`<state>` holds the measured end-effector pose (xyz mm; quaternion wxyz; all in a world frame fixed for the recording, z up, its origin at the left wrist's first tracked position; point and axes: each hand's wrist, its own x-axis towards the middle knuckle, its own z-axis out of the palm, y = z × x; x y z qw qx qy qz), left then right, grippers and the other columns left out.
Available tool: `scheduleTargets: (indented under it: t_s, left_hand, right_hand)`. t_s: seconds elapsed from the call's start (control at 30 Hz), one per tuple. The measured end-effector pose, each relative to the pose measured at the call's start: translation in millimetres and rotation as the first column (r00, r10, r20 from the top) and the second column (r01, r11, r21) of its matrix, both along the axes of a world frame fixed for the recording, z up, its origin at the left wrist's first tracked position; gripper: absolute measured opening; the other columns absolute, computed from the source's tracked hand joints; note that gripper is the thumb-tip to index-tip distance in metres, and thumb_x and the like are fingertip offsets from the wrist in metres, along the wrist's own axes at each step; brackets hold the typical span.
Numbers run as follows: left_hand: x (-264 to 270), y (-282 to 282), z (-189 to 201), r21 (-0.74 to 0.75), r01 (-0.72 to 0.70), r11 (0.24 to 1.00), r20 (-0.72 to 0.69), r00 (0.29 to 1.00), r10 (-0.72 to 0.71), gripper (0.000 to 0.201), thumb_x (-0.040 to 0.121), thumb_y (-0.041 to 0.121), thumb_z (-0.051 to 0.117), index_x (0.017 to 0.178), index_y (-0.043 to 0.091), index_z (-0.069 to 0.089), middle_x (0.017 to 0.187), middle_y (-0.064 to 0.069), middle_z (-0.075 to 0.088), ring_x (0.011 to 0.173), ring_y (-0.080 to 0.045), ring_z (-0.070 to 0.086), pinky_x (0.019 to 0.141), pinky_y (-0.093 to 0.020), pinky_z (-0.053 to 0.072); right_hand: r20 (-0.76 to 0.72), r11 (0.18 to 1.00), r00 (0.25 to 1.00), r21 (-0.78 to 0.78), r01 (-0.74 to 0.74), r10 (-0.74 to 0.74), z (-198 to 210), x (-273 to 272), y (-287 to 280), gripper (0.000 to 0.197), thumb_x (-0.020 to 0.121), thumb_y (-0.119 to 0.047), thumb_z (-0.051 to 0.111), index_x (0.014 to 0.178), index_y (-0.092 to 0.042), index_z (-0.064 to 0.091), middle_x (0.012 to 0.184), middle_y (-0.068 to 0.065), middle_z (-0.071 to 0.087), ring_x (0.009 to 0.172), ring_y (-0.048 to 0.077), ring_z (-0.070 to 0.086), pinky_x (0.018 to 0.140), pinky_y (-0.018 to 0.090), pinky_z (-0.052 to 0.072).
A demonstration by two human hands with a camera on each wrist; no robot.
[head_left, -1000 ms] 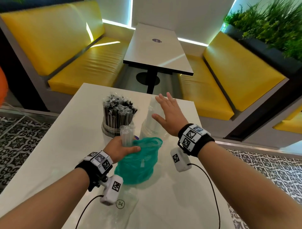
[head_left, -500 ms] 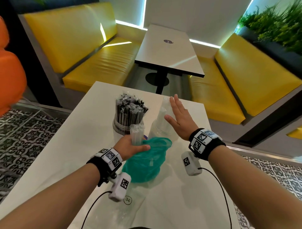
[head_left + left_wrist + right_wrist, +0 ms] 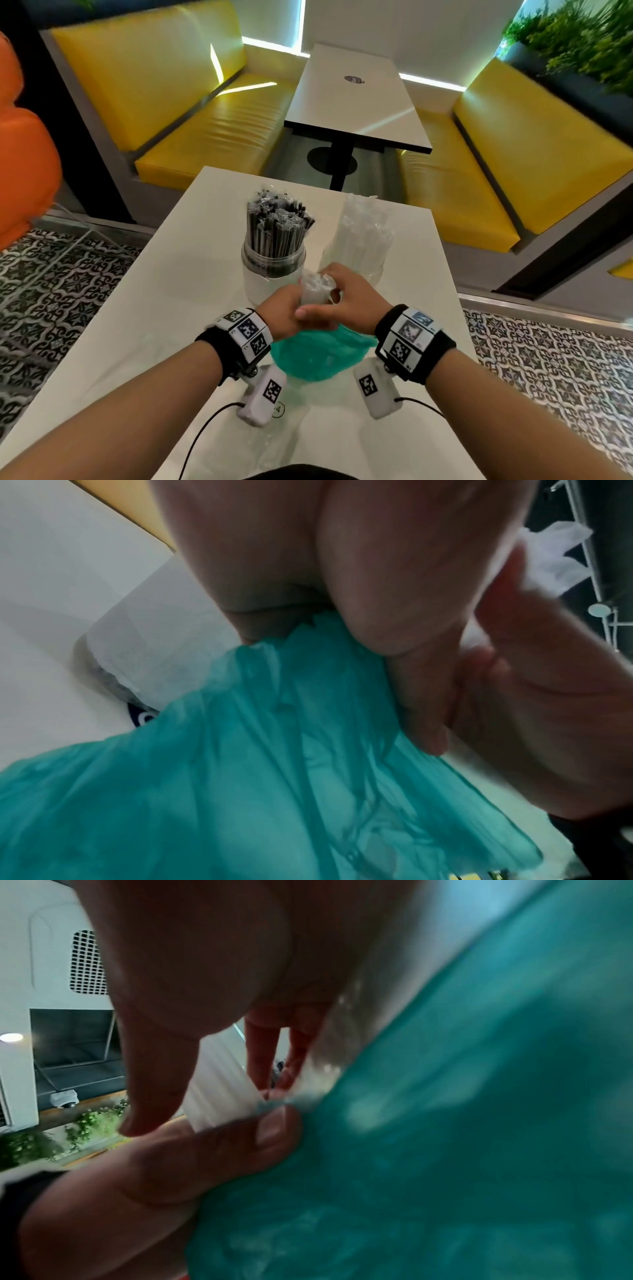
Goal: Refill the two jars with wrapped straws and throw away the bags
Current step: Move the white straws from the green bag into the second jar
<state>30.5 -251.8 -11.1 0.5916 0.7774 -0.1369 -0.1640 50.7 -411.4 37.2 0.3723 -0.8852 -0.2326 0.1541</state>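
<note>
Both hands meeting over teal bag (image 3: 318,356) on white table (image 3: 137,308), just in front of two jars. Left hand (image 3: 279,313) curled round crumpled clear bag (image 3: 317,291) plus teal bag's rim. Right hand (image 3: 346,305) fingers bent onto same clear bag, thumb laid across left hand. Left jar (image 3: 272,270) packed with black wrapped straws (image 3: 277,226); right jar (image 3: 366,270) with clear wrapped straws (image 3: 363,229).
</note>
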Motion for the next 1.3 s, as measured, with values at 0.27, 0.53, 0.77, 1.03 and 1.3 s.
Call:
scheduleTargets:
  t_s: [0.27, 0.53, 0.77, 1.03, 1.3]
  left_hand:
    - [0.9, -4.1, 1.1, -0.079, -0.034, 0.996, -0.126, 0.992, 0.024, 0.045, 0.069, 0.021, 0.083, 0.11, 0.019, 0.067, 0.106, -0.002, 0.074, 0.099, -0.011, 0.069, 0.091, -0.026, 0.054]
    - [2.6, -10.5, -2.3, -0.122, -0.108, 0.987, -0.177, 0.981, 0.086, 0.025, 0.077, 0.033, 0.075, 0.095, 0.016, 0.07, 0.095, -0.009, 0.075, 0.089, -0.023, 0.071, 0.082, -0.034, 0.058]
    - [11.6, -12.6, -16.6, 0.182, -0.287, 0.941, -0.2, 0.926, 0.321, 0.046, 0.079, 0.057, 0.063, 0.087, 0.012, 0.07, 0.095, -0.015, 0.074, 0.092, -0.031, 0.069, 0.086, -0.045, 0.053]
    - [3.4, 3.5, -32.6, 0.687, -0.26, 0.678, -0.175, 0.848, 0.501, 0.083, 0.068, 0.064, 0.069, 0.124, 0.006, 0.05, 0.123, -0.015, 0.061, 0.109, -0.031, 0.061, 0.088, -0.032, 0.052]
    - [4.8, 13.0, 19.4, 0.506, -0.522, 0.686, 0.08, 0.821, 0.566, 0.082, 0.057, 0.055, 0.082, 0.121, 0.013, 0.052, 0.121, -0.005, 0.061, 0.109, -0.025, 0.059, 0.089, -0.032, 0.046]
  right_hand:
    - [-0.066, 0.954, 0.995, 0.288, 0.087, -0.071, 1.0, 7.0, -11.3, 0.048, 0.076, -0.05, 0.074, 0.099, -0.008, 0.07, 0.101, 0.021, 0.07, 0.095, 0.038, 0.066, 0.089, 0.057, 0.05]
    - [0.05, 0.932, 0.982, 0.327, 0.157, -0.183, 72.3, 19.3, -26.2, 0.048, 0.078, -0.048, 0.069, 0.096, -0.004, 0.073, 0.098, 0.021, 0.072, 0.092, 0.039, 0.067, 0.085, 0.057, 0.053]
    - [0.179, 0.841, 0.941, 0.517, 0.158, -0.287, 140.7, 35.6, -52.3, 0.021, 0.082, -0.033, 0.07, 0.096, -0.017, 0.071, 0.101, 0.02, 0.071, 0.093, 0.036, 0.07, 0.087, 0.056, 0.055]
    - [0.186, 0.88, 0.964, 0.469, 0.082, -0.189, 132.0, 36.2, -60.8, 0.017, 0.085, -0.034, 0.069, 0.1, -0.026, 0.07, 0.108, 0.01, 0.073, 0.102, 0.025, 0.07, 0.096, 0.047, 0.053]
    - [0.175, 0.869, 0.965, 0.486, 0.088, -0.196, 127.4, 42.9, -69.8, 0.027, 0.091, -0.011, 0.061, 0.115, 0.0, 0.062, 0.105, 0.004, 0.072, 0.098, 0.009, 0.07, 0.089, 0.024, 0.054]
